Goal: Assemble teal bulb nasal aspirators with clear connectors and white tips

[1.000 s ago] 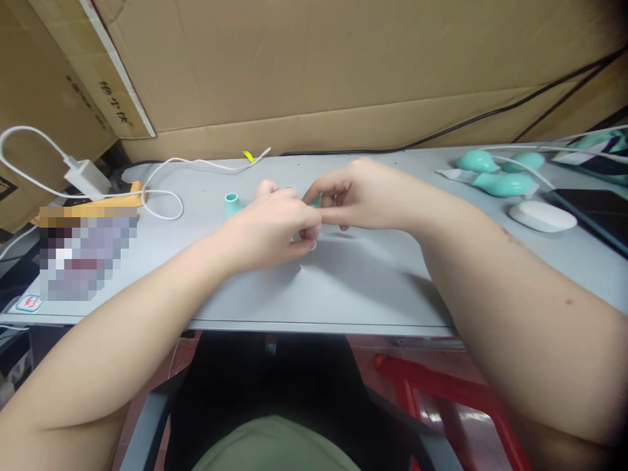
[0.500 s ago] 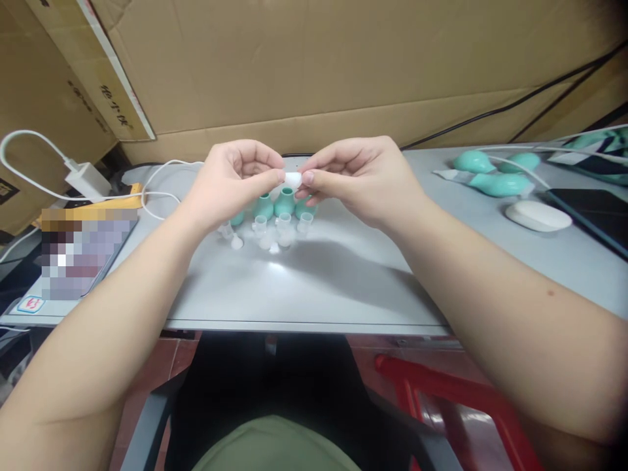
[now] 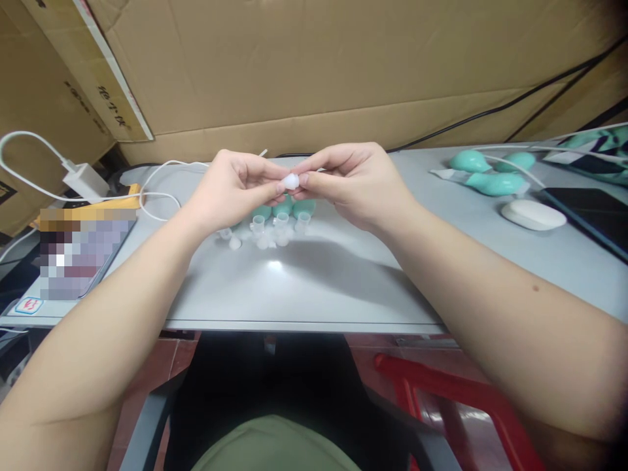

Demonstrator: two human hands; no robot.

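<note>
Between my fingertips, above the table, is a small white plastic piece (image 3: 292, 181) whose exact kind I cannot make out. My left hand (image 3: 243, 185) pinches it from the left, thumb and forefinger closed. My right hand (image 3: 346, 180) pinches its other side the same way. Below and behind the hands stand several mint-green bulb-shaped bottles (image 3: 282, 206), their tops partly hidden by my fingers. In front of them is a row of clear plastic caps with small cups (image 3: 281, 221). Small whitish round pieces (image 3: 235, 243) lie close to these caps.
Several green bulbs (image 3: 495, 184), a white oval case (image 3: 532, 214) and a dark tablet-like device (image 3: 589, 216) lie at the right. At the left are a phone with a blurred screen (image 3: 88, 258), a yellow power strip (image 3: 118, 199) and a white charger (image 3: 86, 180). Cardboard (image 3: 275, 78) walls the back.
My hands have come slightly closer together and lower around the white piece, which now looks tilted. They cover more of the green bottles' tops.
</note>
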